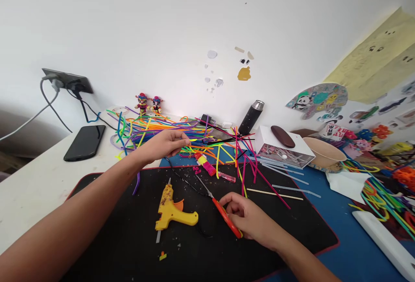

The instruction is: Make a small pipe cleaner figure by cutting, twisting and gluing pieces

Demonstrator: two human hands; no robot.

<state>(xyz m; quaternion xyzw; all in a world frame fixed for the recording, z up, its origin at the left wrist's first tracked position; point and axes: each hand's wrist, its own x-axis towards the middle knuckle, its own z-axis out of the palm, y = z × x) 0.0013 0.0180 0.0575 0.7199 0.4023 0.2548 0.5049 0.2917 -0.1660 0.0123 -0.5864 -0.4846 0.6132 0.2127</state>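
My right hand [248, 219] grips a pair of scissors [224, 212] by the red-orange handle. The blades point up and left over the black mat. Above the near edge of a pile of colourful pipe cleaners [152, 133], my left hand [167, 144] is closed with thumb and fingers pinched together. Whatever it may hold is too small to make out. Between the hands and nearer to me, a yellow hot glue gun [175, 213] lies on its side. A pink, yellow and red pipe-cleaner figure [205, 164] rests behind the scissors' tip.
The black mat [123, 226] covers the desk's middle, with a small yellow-green scrap [162, 256] on it. A phone [84, 142] lies at left. Farther back stand a black flask [252, 118] and a white box [283, 146]; a beige bowl [324, 152] sits at right.
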